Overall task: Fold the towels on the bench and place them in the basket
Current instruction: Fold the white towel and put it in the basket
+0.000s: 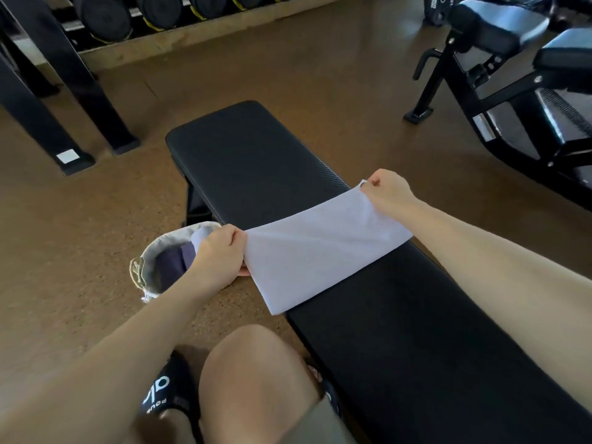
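1. Bare knee and a black slide sandal point(166, 395) sit nearest the camera, on the brown floor beside the near end of the black bench point(250, 155).

2. White towel point(320, 248), already folded into a long strip, lies stretched across the bench pad, its long axis running crosswise to the bench, from lower left to upper right. Its left end overhangs the bench edge; the right end is lifted just off the pad.

3. Left hand point(221, 254) pinches the towel's left end, fingers curled round the cloth, out past the bench edge. Right hand point(389, 190) pinches the far right corner between thumb and fingers. Both hold the cloth taut between them.

4. Basket point(150, 261), of pale fabric, stands on the floor just beside and below the left hand, with dark and light cloth already inside.

5. Judging by this, the next fold probably brings the right end over to the left one. The left hand is much nearer the basket, so the drop would go leftward and down.

6. Farther off stand a weight rack and another machine.
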Motion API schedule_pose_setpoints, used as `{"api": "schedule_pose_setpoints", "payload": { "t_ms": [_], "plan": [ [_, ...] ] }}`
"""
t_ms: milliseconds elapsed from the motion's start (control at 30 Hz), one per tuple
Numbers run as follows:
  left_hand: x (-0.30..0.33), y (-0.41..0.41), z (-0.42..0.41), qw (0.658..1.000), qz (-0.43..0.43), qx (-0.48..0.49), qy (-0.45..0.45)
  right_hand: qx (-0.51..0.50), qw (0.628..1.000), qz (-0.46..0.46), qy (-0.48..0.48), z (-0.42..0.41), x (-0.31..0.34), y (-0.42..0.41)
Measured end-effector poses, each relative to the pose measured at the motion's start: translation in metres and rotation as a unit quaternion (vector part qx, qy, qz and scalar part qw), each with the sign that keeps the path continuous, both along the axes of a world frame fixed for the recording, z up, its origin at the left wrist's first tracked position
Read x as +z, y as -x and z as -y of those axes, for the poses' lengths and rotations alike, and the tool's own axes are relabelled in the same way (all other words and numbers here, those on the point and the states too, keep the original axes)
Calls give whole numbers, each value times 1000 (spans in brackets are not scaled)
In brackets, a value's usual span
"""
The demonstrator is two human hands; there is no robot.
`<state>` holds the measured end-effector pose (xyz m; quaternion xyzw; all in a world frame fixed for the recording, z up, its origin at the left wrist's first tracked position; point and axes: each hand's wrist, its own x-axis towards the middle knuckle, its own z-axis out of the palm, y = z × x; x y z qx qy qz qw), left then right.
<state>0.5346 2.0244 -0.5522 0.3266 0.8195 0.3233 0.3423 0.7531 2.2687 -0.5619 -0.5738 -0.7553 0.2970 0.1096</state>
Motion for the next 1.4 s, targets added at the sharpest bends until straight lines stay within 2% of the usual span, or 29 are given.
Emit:
{"api": "schedule_pose_setpoints", "payload": {
  "t_ms": [133, 300, 367, 433, 533, 600, 733, 800, 967, 1033, 1067, 1100, 1167, 1233, 1267, 1333, 1400],
  "plan": [
    [-9, -1, -3, 998, -54, -5, 15, -11, 999, 9, -48, 3, -20, 1],
    [-12, -8, 2, 994, -105, -9, -4, 17, 989, 83, -119, 8, -30, -3],
    [-13, -11, 5, 991, -134, -25, 0, 25, 991, 96, -95, 7, -30, -4],
    [-12, -14, 6, 991, -136, -13, 12, 17, 995, 96, -29, 2, -26, -6],
    [-8, -21, 7, 998, -37, 47, 27, 3, 997, 46, 58, -4, -16, -12],
    [-6, -24, 8, 998, -3, 52, 32, -10, 997, 7, 81, -8, -11, -16],
    [-6, -26, 8, 998, -31, 47, 16, -32, 995, -26, 94, -10, -7, -16],
    [-8, -26, 7, 998, -35, 56, 12, -23, 997, 0, 75, -9, -10, -12],
    [-11, -29, 7, 997, -52, 52, 0, -3, 997, 45, -55, -2, -33, -8],
    [-10, -32, 8, 993, -119, 22, 16, 8, 989, 96, -116, 2, -31, -5],
    [-10, -32, 8, 981, -190, -6, 25, 22, 979, 121, -162, 5, -25, -3],
    [-10, -33, 9, 960, -276, -40, 21, 38, 966, 131, -218, 11, -16, -1],
    [-10, -38, 7, 907, -402, -115, -56, 91, 944, 89, -305, 34, 0, 3],
    [-11, -50, 2, 864, -440, -206, -132, 178, 932, 34, -315, 73, 7, 5],
    [-15, -56, 0, 848, -446, -253, -133, 227, 930, 29, -287, 95, 4, 5],
    [-24, -63, -1, 848, -425, -311, -57, 297, 927, 80, -216, 126, -8, -2],
    [-35, -57, 1, 864, -382, -327, 34, 318, 924, 143, -161, 122, -18, -15]
  ]
}}
